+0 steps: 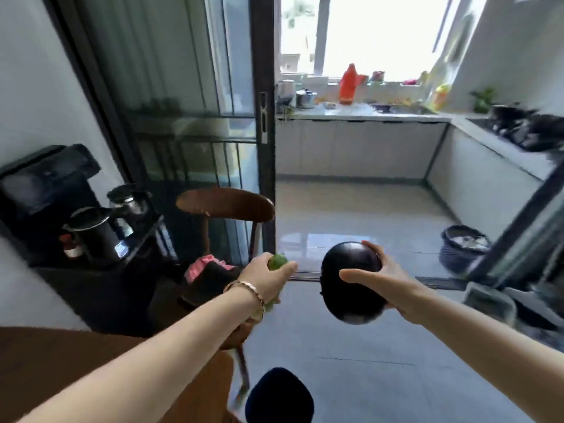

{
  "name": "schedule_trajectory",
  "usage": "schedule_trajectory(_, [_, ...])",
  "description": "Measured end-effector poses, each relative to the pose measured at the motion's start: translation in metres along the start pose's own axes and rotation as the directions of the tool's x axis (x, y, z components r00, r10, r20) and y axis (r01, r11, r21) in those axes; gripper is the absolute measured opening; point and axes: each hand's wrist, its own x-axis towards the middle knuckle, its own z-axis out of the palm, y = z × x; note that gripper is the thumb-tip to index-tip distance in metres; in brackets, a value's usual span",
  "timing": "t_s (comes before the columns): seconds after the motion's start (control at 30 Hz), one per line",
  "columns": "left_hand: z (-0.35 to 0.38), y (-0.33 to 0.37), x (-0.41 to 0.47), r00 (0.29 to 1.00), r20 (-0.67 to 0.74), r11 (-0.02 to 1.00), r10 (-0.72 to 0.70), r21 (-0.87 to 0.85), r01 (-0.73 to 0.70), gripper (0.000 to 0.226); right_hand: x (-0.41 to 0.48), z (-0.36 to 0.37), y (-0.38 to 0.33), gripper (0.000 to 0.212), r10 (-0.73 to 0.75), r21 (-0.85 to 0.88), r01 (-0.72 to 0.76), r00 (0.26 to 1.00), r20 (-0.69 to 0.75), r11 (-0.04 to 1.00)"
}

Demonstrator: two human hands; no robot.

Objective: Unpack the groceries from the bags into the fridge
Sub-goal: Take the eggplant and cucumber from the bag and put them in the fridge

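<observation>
My right hand [387, 280] grips a large, round, dark purple eggplant [351, 282] in mid-air over the grey floor, thumb across its near side and fingers behind it. My left hand [268, 277], with a bracelet on the wrist, holds a green vegetable [277, 261] whose ends stick out above and below the fist. Both arms reach forward toward the open kitchen doorway. No bag and no fridge can be made out in this blurred view.
A wooden chair [225, 206] with pink and dark cloth on its seat stands just left of the hands. A black stand with kettles [91, 230] is at the left. A sliding glass door [262, 123], kitchen counters [360, 116], and a dark basket [464, 248] lie ahead.
</observation>
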Motion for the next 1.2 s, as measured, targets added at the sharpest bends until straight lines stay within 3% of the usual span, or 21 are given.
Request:
schedule_trajectory(0.23, [0.242,0.167,0.025,0.935,0.307,0.981,0.178,0.023,-0.194,0.026,-0.05,-0.251,0.079,0.111,0.023,0.053,-0.005,0.933,-0.359,0.999])
schedule_trajectory(0.43, [0.442,0.296,0.007,0.794,0.542,0.936,0.276,0.034,-0.349,0.028,-0.108,-0.439,0.127,0.126,0.057,0.062,-0.025,0.802,-0.594,0.998])
schedule_trajectory(0.6, [0.572,0.388,-0.008,0.658,0.638,0.833,0.4,0.047,-0.552,0.029,-0.146,-0.569,0.157,0.129,0.07,0.046,-0.055,0.602,-0.795,0.997])
schedule_trajectory(0.73, [0.672,0.46,-0.006,0.552,0.709,0.796,0.439,-0.022,-0.605,0.031,-0.161,-0.671,0.181,0.105,0.061,0.047,-0.044,0.441,-0.895,0.998])
schedule_trajectory(0.83, [0.748,0.517,-0.002,0.467,0.741,0.749,0.482,-0.072,-0.659,0.032,-0.17,-0.746,0.197,0.098,0.059,0.052,-0.029,0.344,-0.937,0.998])
schedule_trajectory(1.0, [0.873,0.619,0.002,0.324,0.834,0.782,0.446,-0.187,-0.594,0.03,-0.179,-0.871,0.219,0.097,0.081,0.07,-0.082,0.137,-0.987,0.994])
schedule_trajectory(1.2, [1.017,0.717,-0.01,0.219,0.874,0.799,0.433,-0.26,-0.542,0.033,-0.19,-0.988,0.243,0.103,0.085,0.087,-0.171,-0.022,-0.996,0.981])
